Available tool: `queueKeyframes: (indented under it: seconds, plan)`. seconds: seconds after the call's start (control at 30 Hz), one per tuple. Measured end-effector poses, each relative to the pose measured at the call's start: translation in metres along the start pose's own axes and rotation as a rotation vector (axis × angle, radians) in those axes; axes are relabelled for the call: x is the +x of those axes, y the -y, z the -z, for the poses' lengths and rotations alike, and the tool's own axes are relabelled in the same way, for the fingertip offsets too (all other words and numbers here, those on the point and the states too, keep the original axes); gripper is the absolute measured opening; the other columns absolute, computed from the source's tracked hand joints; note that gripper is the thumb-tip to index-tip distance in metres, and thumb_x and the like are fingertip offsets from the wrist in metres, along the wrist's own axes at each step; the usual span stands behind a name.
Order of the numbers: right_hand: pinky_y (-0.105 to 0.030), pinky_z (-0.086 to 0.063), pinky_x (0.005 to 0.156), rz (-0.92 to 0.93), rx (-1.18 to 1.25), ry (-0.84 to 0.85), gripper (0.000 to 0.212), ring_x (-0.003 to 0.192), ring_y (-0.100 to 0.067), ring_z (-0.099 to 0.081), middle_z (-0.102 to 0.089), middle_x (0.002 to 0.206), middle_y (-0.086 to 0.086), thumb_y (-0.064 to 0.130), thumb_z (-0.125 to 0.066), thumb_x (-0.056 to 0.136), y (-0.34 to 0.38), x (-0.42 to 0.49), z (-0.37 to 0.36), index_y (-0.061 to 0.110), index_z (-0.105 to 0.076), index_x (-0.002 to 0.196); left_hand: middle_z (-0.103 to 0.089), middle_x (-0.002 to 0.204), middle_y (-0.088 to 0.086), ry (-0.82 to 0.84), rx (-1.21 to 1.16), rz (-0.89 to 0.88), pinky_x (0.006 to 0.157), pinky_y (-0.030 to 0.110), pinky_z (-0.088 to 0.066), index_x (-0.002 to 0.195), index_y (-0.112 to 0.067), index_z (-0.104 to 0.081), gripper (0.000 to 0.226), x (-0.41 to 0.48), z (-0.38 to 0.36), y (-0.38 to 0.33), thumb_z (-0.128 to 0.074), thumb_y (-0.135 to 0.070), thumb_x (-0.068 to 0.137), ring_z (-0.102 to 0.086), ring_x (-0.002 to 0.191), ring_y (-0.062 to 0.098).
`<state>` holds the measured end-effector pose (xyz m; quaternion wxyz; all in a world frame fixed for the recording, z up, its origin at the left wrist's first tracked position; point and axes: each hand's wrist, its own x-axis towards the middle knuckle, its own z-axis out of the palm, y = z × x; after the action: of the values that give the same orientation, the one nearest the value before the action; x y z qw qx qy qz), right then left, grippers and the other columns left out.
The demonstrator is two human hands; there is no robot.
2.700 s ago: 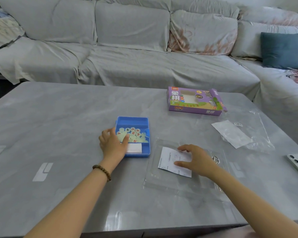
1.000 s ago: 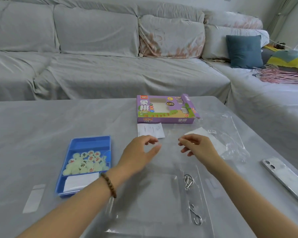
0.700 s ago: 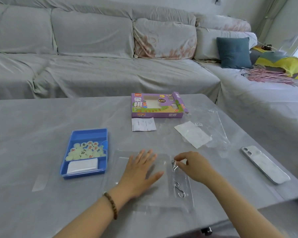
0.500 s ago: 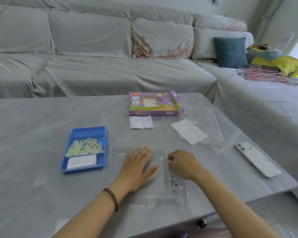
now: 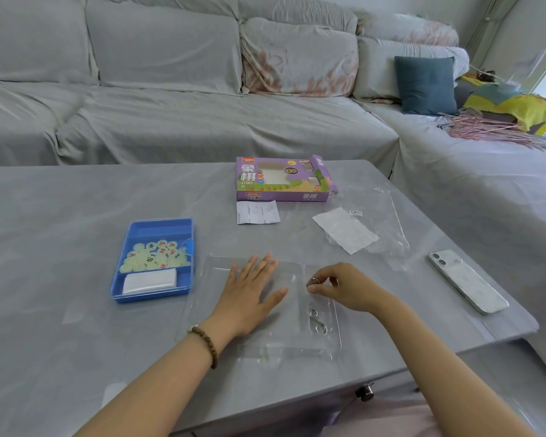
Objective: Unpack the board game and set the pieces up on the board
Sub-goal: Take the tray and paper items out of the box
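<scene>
A clear plastic tray (image 5: 265,348) lies on the grey table in front of me. My left hand (image 5: 252,291) presses flat on it, fingers spread. My right hand (image 5: 338,287) pinches a small metal ring piece (image 5: 314,280) over the tray's narrow right compartment, where another metal ring piece (image 5: 317,321) lies. To the left stands a blue tray (image 5: 153,225) holding several pale round game pieces (image 5: 153,255) and a folded white sheet (image 5: 148,280). The purple game box (image 5: 284,179) lies further back.
A printed slip (image 5: 257,212) lies before the box. A white paper (image 5: 344,230) and a clear plastic bag (image 5: 382,222) sit to the right, and a white phone (image 5: 467,280) near the table's right edge. A grey sofa runs behind the table.
The slip moved from the clear tray to the spot by the box. My left hand came off the blue tray and now presses the clear tray; my right hand has taken the ring piece.
</scene>
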<state>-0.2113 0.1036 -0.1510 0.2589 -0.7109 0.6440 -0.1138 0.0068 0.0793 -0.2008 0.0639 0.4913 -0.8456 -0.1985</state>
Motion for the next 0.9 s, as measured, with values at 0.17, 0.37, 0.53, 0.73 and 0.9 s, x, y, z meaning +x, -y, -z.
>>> queueKeyframes:
  seconds: [0.17,0.37,0.53,0.73,0.9]
  plan:
    - [-0.02,-0.039,0.066,-0.005,0.224,-0.091,0.011,0.062,-0.006,-0.047,-0.067,0.07,0.01,0.026,-0.067,0.084,-0.007,0.004,-0.003,0.02,-0.074,0.078,0.0,0.157,-0.013,-0.068,0.05,-0.024,0.114,0.034,0.016,0.149,-0.03,-0.007,0.086,0.002,0.004,-0.002,-0.001,-0.075,0.076,0.013,0.144,0.011]
    - [-0.007,-0.037,0.057,-0.044,0.563,-0.302,0.013,0.054,0.002,-0.047,-0.059,0.061,0.013,0.019,-0.063,0.088,-0.003,0.034,0.014,0.013,-0.071,0.08,-0.037,0.144,-0.006,-0.246,-0.012,-0.049,0.115,0.029,0.001,0.139,-0.024,-0.037,0.082,0.033,0.032,0.012,-0.004,-0.07,0.079,-0.019,0.139,0.013]
    - [-0.018,-0.041,0.052,-0.171,0.556,-0.333,0.013,0.055,-0.009,-0.049,-0.06,0.067,0.0,0.022,-0.062,0.089,-0.004,0.11,0.027,0.011,-0.068,0.09,-0.022,0.155,-0.001,-0.138,-0.003,0.03,0.115,0.029,-0.007,0.147,-0.018,-0.025,0.055,0.091,0.057,0.035,-0.023,-0.046,0.099,-0.016,0.142,0.016]
    - [-0.016,-0.038,0.05,-0.238,0.414,-0.285,0.013,0.062,-0.014,-0.049,-0.059,0.074,-0.006,0.019,-0.062,0.088,-0.015,0.197,0.021,0.007,-0.061,0.083,-0.013,0.157,-0.001,0.033,0.048,0.034,0.117,0.038,-0.008,0.146,-0.035,-0.022,0.048,0.154,0.048,0.058,-0.013,-0.044,0.1,-0.009,0.144,0.021]
    - [-0.016,-0.033,0.055,-0.269,0.302,-0.297,0.017,0.063,-0.009,-0.045,-0.051,0.067,0.005,0.026,-0.065,0.086,-0.034,0.223,0.015,0.01,-0.061,0.084,-0.016,0.156,-0.002,0.041,0.059,0.034,0.116,0.038,-0.007,0.143,-0.037,-0.03,0.048,0.161,0.041,0.057,-0.012,-0.045,0.1,-0.009,0.142,0.021]
